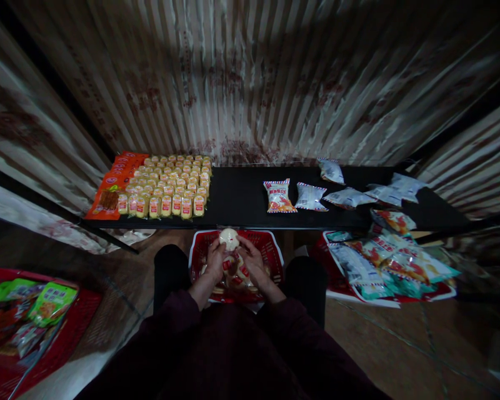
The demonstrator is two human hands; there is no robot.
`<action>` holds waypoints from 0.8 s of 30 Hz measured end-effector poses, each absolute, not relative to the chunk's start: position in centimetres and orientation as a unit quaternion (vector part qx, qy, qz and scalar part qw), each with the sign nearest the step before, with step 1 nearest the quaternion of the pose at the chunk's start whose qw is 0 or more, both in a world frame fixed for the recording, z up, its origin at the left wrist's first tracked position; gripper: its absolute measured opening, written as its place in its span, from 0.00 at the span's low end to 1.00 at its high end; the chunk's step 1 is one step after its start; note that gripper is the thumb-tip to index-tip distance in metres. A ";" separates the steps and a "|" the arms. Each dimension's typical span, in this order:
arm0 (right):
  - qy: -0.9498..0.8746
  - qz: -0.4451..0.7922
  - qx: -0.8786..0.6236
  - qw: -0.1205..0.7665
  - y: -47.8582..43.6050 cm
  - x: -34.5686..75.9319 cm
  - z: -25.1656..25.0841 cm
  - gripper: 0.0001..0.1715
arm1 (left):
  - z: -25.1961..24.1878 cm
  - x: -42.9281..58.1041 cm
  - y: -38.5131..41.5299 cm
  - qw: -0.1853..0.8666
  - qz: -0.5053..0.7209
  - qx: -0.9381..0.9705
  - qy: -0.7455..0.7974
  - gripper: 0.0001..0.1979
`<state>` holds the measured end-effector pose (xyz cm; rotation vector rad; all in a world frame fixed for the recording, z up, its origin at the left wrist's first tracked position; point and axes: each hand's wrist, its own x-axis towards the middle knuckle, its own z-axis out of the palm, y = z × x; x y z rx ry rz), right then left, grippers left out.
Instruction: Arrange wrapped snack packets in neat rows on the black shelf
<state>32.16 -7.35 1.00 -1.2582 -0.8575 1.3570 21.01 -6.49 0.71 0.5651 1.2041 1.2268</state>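
Observation:
Between both hands, over a basket, is a round pale packaged cake (229, 239) in clear wrap. My left hand (215, 260) grips its left side, and the fingers of my right hand (252, 260) close on its right side. Below them, the red basket with a white rim (278, 250) stands between my knees and holds more wrapped cakes (235, 272) with red labels. Parts of these are hidden by my hands.
On the black shelf (237, 194) stand rows of small yellow wrapped cakes (166, 186) beside an orange packet (115, 186). Several snack bags (280, 195) lie at its right. Another basket (337, 261) overflows with bags; a red basket (85, 305) with green packets sits at left.

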 end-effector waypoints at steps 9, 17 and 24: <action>-0.471 0.433 -0.581 0.504 -6.8 32.9 1.2 0.23 | 2.7 21.2 -6.7 0.657 0.550 0.184 0.481 0.21; -0.525 0.388 -0.608 0.452 -6.7 32.2 4.0 0.23 | 2.4 22.1 -6.9 0.611 0.548 0.265 0.507 0.22; -0.480 0.499 -0.547 0.470 -7.3 32.1 5.2 0.30 | 3.5 22.2 -7.4 0.538 0.511 0.416 0.526 0.20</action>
